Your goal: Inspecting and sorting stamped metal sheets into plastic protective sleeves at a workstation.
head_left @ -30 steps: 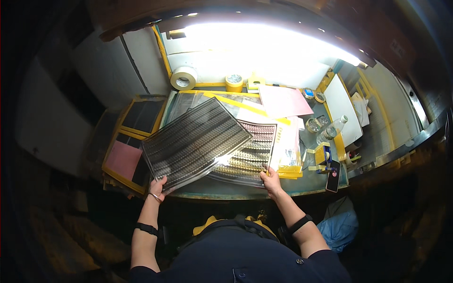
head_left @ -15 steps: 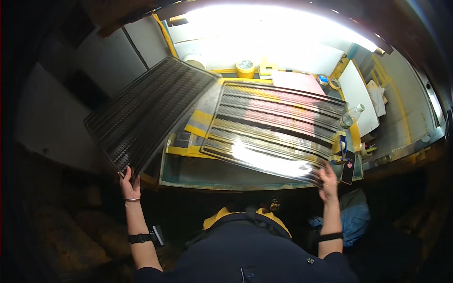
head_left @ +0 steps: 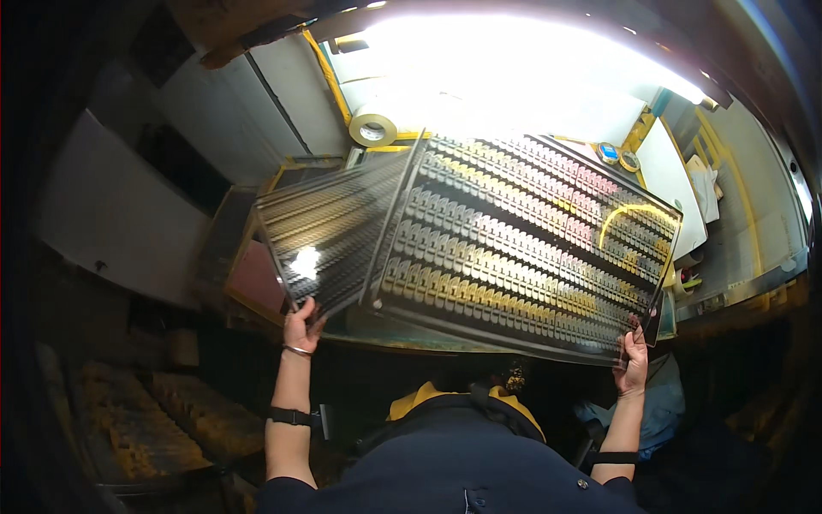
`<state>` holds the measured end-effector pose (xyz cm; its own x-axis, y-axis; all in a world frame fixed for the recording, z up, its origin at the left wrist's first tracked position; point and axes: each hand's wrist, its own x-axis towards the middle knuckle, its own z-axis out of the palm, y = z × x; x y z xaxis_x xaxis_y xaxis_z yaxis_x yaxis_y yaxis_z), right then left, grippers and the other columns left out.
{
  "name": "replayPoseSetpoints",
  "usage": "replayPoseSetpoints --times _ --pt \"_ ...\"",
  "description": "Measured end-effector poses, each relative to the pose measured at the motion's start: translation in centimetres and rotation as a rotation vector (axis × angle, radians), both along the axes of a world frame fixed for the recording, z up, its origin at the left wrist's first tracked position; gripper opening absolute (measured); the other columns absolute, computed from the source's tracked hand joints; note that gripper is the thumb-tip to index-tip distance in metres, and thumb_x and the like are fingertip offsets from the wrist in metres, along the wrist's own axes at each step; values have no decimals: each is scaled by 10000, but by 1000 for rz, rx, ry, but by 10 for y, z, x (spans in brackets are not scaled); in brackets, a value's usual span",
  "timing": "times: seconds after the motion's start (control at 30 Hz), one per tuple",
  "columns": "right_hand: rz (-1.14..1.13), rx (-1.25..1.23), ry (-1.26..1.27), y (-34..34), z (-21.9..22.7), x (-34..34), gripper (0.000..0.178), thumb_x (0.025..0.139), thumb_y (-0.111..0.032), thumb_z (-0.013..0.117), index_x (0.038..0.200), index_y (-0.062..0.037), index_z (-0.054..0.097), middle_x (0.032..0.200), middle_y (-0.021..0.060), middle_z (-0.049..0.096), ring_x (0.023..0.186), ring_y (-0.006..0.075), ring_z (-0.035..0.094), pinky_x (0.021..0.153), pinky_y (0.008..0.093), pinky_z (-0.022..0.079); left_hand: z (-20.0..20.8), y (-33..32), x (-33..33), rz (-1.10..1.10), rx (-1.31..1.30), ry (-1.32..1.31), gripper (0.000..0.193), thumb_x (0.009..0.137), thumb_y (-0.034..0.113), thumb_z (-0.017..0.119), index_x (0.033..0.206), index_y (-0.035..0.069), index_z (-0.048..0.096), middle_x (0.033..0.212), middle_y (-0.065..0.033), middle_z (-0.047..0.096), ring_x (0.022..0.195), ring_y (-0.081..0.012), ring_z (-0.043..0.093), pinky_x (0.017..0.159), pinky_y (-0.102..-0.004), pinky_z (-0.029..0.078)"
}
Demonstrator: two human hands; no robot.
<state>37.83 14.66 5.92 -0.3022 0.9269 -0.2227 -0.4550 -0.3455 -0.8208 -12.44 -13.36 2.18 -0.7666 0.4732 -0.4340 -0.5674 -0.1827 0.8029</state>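
My left hand (head_left: 301,328) is closed on the lower corner of a dark see-through panel (head_left: 334,218) with fine ridged rows, raised at a tilt. On the right, my right hand (head_left: 632,364) grips the lower right corner of a larger clear panel (head_left: 514,257). Several rows of small repeated dark shapes cover this panel, and a yellow curved line (head_left: 638,212) shows near its right side. The larger panel overlaps the right part of the smaller-looking one. Both are held up in front of the lit workbench, hiding most of its top.
A bright tube lamp (head_left: 548,56) glares over the bench. A tape roll (head_left: 374,128) stands at the back left, and a small blue-topped round container (head_left: 608,152) at the back right. A framed pink sheet (head_left: 257,278) lies left of the panels. Blue cloth (head_left: 664,403) hangs at the lower right.
My left hand has brought its panel rightward and turned it, so its right side is now overlapped. My right hand's panel has risen and faces me more squarely, its rows now sharp.
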Motion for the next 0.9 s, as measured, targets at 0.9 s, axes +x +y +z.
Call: replayPoseSetpoints --times 0.9 --pt "356 -28 166 -7 3 -50 310 829 -56 486 1132 -17 439 698 26 544 558 74 496 522 181 413 85 32 44 -372 26 317 399 849 321 434 1061 -16 456 882 -130 580 727 -188 600 611 -314 513"
